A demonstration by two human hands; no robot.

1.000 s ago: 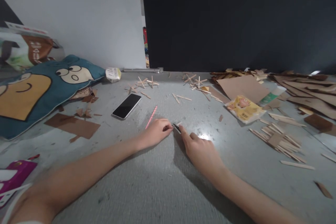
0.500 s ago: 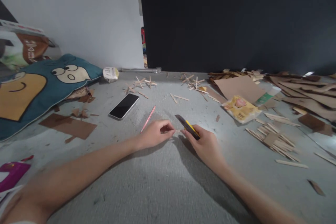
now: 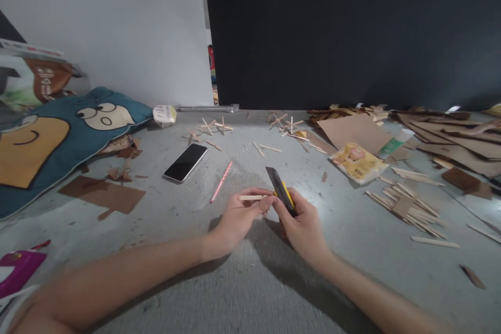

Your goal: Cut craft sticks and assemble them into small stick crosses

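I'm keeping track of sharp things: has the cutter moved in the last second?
Yes. Judged against the phone lying on the table, the cutter in the right hand has moved to the right, farther from it.

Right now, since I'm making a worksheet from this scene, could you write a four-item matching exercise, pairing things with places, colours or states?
1. utility knife
2. smartphone
3. cushion
4. left hand

A. teal, with a cartoon print
B. held in the right hand
C. gripping a wooden stick
D. black-faced, lying flat

Pairs: 1-B, 2-D, 3-A, 4-C
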